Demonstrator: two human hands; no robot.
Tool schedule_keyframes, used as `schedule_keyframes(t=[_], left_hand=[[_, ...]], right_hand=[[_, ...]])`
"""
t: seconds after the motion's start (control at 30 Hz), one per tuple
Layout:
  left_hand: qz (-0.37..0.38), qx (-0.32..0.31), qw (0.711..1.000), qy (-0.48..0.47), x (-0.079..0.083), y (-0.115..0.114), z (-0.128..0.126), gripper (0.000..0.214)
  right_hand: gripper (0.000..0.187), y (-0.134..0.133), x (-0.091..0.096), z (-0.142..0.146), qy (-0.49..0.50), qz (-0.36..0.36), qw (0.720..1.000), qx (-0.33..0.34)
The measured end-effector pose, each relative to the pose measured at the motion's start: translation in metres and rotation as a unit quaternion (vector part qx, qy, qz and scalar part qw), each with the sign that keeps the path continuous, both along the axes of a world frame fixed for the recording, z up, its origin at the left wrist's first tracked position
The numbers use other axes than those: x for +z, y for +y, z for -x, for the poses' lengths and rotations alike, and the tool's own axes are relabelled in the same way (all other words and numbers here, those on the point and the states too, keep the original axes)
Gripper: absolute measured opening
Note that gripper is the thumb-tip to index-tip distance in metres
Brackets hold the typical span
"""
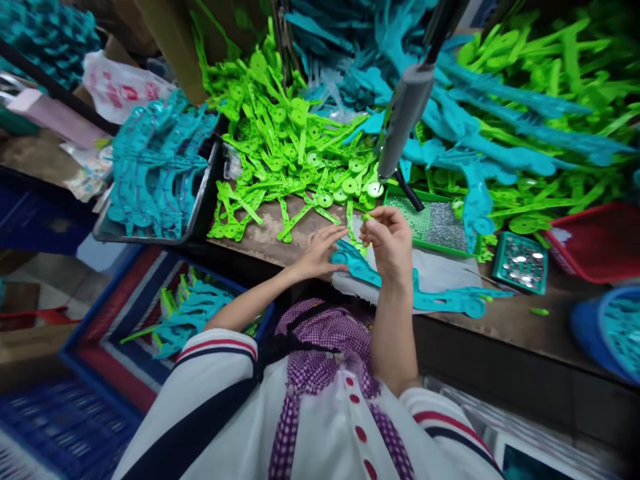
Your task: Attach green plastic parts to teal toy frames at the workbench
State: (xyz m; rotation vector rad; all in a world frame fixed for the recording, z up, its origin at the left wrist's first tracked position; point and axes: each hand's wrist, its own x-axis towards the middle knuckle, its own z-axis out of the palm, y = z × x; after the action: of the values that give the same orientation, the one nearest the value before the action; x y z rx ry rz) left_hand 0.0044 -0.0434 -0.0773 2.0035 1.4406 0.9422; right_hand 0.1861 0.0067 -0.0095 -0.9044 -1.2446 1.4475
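A long blue plastic part lies along the front edge of the bench, partly on a white cloth. My left hand is at its left end, thumb on the near side and fingers on the far side, holding it. Above the part, my right hand is closed in a pinch, with a small bright green plastic piece showing at its fingertips. The right forearm hides the middle of the blue part. Just beyond the hands spreads a heap of green plastic arms with round ends.
A grey power screwdriver hangs over a green tray of small metal pieces. To the right are a teal box of shiny pieces, a red tray and a blue bucket. Blue assemblies fill a tray at left.
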Motion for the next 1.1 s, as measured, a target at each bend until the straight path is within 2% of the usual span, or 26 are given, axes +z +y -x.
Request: schedule_keyframes(t=[0.07, 0.17, 0.23, 0.3, 0.53, 0.8, 1.1], left_hand=[[0.043, -0.010, 0.996, 0.071, -0.015, -0.006, 0.007, 0.096], [0.071, -0.021, 0.990, 0.121, -0.032, -0.017, 0.005, 0.096], [0.074, -0.022, 0.989, 0.129, -0.036, -0.023, 0.001, 0.092], [0.073, -0.018, 0.989, 0.126, -0.038, -0.026, -0.001, 0.089], [0.062, -0.013, 0.992, 0.108, -0.042, -0.024, 0.000, 0.089], [0.059, -0.009, 0.993, 0.104, -0.046, -0.025, -0.002, 0.088], [0.072, -0.017, 0.992, 0.102, -0.039, -0.024, -0.002, 0.084]], right_hand=[[0.030, -0.002, -0.016, -0.001, -0.045, 0.002, 0.998, 0.038], [0.027, -0.016, -0.050, -0.016, -0.152, -0.003, 0.986, 0.067], [0.028, -0.026, -0.067, -0.028, -0.222, -0.035, 0.971, 0.079], [0.029, -0.032, -0.077, -0.035, -0.275, -0.079, 0.954, 0.094], [0.025, -0.026, -0.082, -0.026, -0.376, -0.193, 0.896, 0.136], [0.029, -0.024, -0.086, -0.026, -0.420, -0.201, 0.876, 0.127], [0.035, -0.024, -0.080, -0.018, -0.516, -0.261, 0.794, 0.190]])
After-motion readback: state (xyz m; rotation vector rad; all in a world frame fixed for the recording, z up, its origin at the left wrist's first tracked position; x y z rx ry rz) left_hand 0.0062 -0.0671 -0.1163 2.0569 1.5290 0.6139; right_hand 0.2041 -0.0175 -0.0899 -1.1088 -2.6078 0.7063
